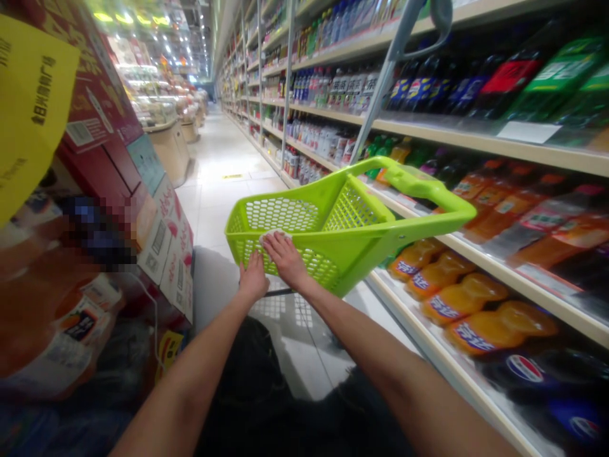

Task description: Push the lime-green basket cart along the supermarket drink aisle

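Note:
A bright green shopping basket cart (375,238) with a perforated body and a loop handle stands in the aisle in front of me. My right hand (285,257) presses a white cloth (269,235) against the top of its near side, fingers stretched over the cloth. Lower and to the left, my left hand (254,279) rests against the near side of the same basket, close to its left end. Its fingers point upward along the mesh, and I see nothing in that hand.
Shelves (495,143) of drink bottles line the right, with orange soda bottles (476,298) low down. A grey metal bar (380,89) slants before them. Stacked cartons (166,254) and large bottles crowd the left. The tiled aisle (216,146) runs ahead past a display counter (164,149).

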Available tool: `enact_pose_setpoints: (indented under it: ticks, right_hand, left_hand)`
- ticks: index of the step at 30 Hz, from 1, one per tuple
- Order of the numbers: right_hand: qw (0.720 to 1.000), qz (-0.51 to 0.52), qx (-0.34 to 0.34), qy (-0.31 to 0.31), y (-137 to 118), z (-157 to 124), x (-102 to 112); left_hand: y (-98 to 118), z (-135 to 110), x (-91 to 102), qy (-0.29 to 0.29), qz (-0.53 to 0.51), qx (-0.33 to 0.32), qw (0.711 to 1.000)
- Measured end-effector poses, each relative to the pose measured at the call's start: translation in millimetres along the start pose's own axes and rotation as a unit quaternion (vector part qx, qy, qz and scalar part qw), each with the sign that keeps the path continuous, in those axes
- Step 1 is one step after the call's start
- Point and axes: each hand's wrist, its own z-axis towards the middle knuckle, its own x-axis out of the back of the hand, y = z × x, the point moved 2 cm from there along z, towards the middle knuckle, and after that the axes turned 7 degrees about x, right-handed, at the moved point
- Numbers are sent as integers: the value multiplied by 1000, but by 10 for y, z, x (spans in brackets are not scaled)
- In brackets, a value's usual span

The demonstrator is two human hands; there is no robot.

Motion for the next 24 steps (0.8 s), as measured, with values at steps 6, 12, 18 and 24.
enact_pose_setpoints:
  ticks: [6,12,18,24]
  right_hand:
    - [999,15,31,-32,-157,275,-247]
    - [995,29,75,-50,-396,576,-436]
    - [990,44,116,-72,-481,559,-778]
    - [986,68,96,-122,-470,157,-910]
  left_hand:
    - [-533,-47,-12,-10,-7,75,997]
    - [-751,-126,-101,-17,5,104,994]
    - [-909,-144,-22,7,38,102,994]
    - [-903,-223,-86,4,24,88,996]
